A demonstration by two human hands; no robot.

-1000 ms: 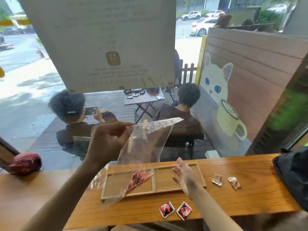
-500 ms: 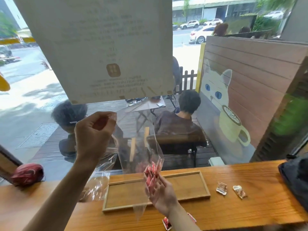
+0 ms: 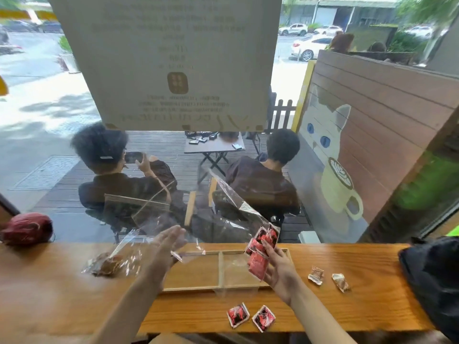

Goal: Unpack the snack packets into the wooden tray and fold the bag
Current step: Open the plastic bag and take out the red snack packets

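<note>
Since the earlier frame the left hand (image 3: 166, 247) had come down from its raised position to just above the wooden tray's left end, and the right hand (image 3: 274, 263) had drawn the cluster of red snack packets (image 3: 260, 252) to the right, over the tray's right compartment; the left hand's fingers were stretched out and loosely spread, and whether they touched the clear plastic bag (image 3: 233, 207) could not be told; the right hand gripped the red packets through the bag's lower corner, fingers curled round the bundle; the bag stood up from that hand, slanting up and to the left, crumpled and see-through; the wooden tray (image 3: 191, 285) lay on the wooden surface (image 3: 347, 309) between the two hands, split by a divider into two compartments, both of which seemed to hold no packets; two more red packets (image 3: 250, 317) lay side by side on the surface in front of the tray, nearer the person; two pale wrapped sweets (image 3: 327, 278) lay right of the tray, slightly apart; a second clear bag with brown contents (image 3: 109, 261) lay left of the tray; a dark bag (image 3: 432, 276) sat at the surface's right end, and a red bundle (image 3: 27, 228) at the far left.
</note>
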